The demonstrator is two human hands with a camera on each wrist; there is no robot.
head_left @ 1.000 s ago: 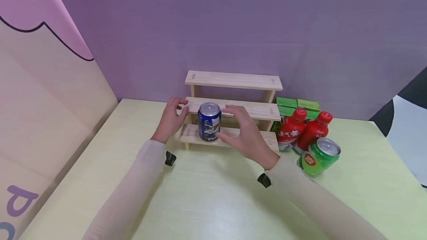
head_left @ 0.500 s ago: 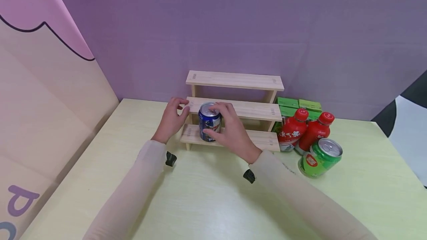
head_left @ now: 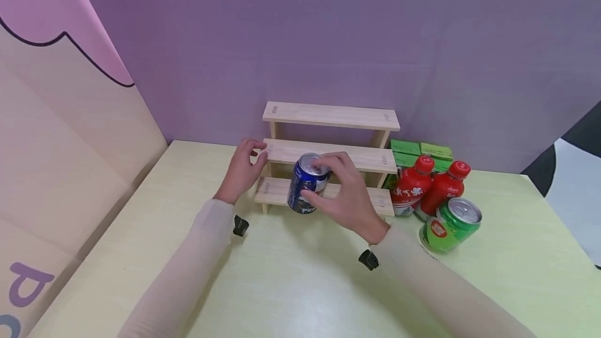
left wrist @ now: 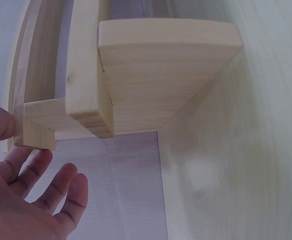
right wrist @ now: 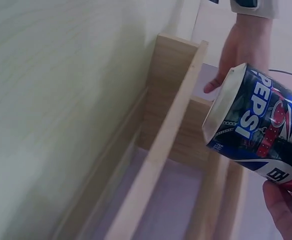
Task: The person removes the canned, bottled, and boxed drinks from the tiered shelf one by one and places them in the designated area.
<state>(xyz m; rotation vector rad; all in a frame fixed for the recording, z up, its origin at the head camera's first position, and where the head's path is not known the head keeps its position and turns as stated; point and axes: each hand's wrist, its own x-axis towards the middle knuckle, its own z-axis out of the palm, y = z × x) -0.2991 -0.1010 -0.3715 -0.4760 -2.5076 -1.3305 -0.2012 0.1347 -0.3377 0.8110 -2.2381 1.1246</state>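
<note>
My right hand [head_left: 349, 194] grips a blue Pepsi can [head_left: 302, 188], thumb at its side and fingers at its silver top. The can is tilted in front of the bottom step of the three-tier wooden shelf [head_left: 328, 153], overlapping the step in the head view. In the right wrist view the Pepsi can [right wrist: 260, 125] shows its lettering, with its base off the boards. My left hand [head_left: 241, 168] holds the left end of the middle step. Seen from the left wrist, the board end [left wrist: 33, 135] lies between thumb and fingers, the other fingers loosely bent.
Right of the shelf stand two red bottles [head_left: 412, 184] with red caps, and a green can [head_left: 451, 226] in front of them. Green boxes [head_left: 406, 150] sit behind the bottles. A purple wall panel [head_left: 328, 35] rises behind the table [head_left: 281, 275].
My right hand reached the Pepsi can, took hold of it, and has brought it up off the bottom step, rightward and toward me, tilting it. The left hand stays at the shelf's end.
</note>
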